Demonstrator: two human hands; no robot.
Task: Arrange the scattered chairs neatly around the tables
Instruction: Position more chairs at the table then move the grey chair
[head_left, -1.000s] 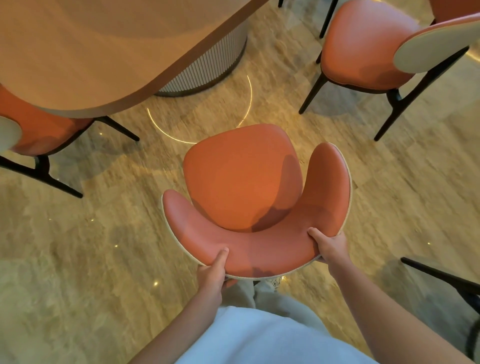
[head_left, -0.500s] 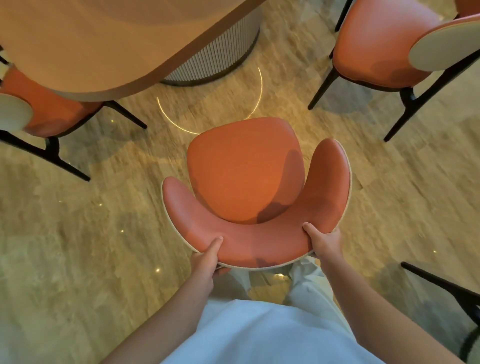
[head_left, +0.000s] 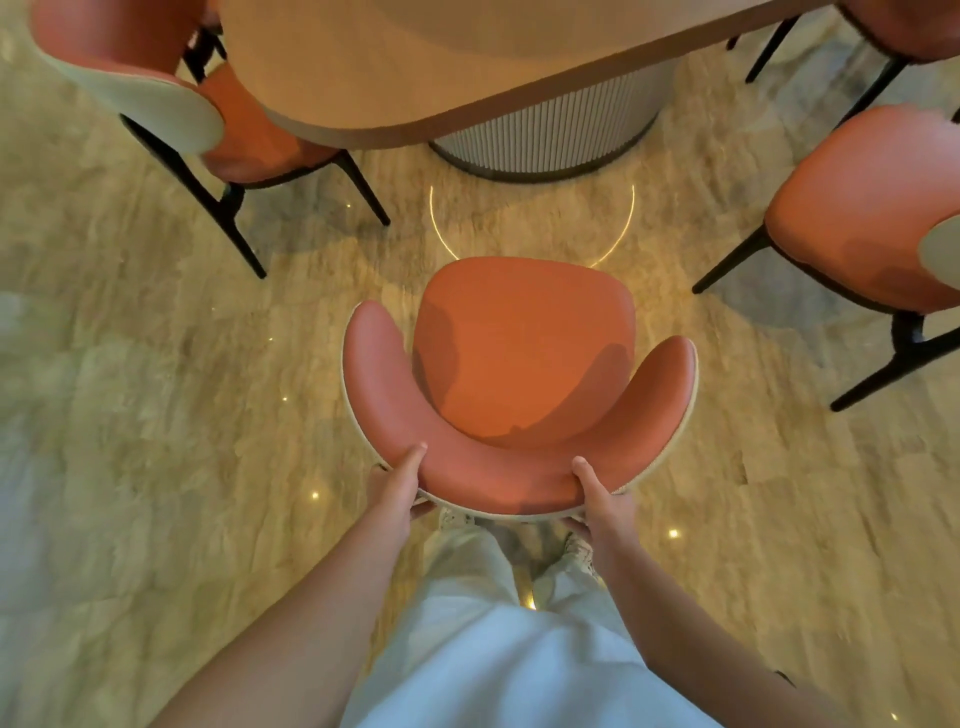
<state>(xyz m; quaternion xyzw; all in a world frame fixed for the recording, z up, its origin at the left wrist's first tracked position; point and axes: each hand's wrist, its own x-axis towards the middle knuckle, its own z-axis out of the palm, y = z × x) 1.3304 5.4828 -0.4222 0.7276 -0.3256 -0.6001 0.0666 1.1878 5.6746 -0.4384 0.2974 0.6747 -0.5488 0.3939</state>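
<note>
While both hands' fingers grip its backrest, chair (head_left: 524, 358) now squarer to table (head_left: 467, 67); left hand (head_left: 397, 486) | right hand (head_left: 605, 501)

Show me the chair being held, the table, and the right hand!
held chair (head_left: 519, 353): head view, middle of its orange seat.
table (head_left: 441, 67): head view, bare wooden top.
right hand (head_left: 605, 496): head view, back of the hand gripping the backrest.
</note>
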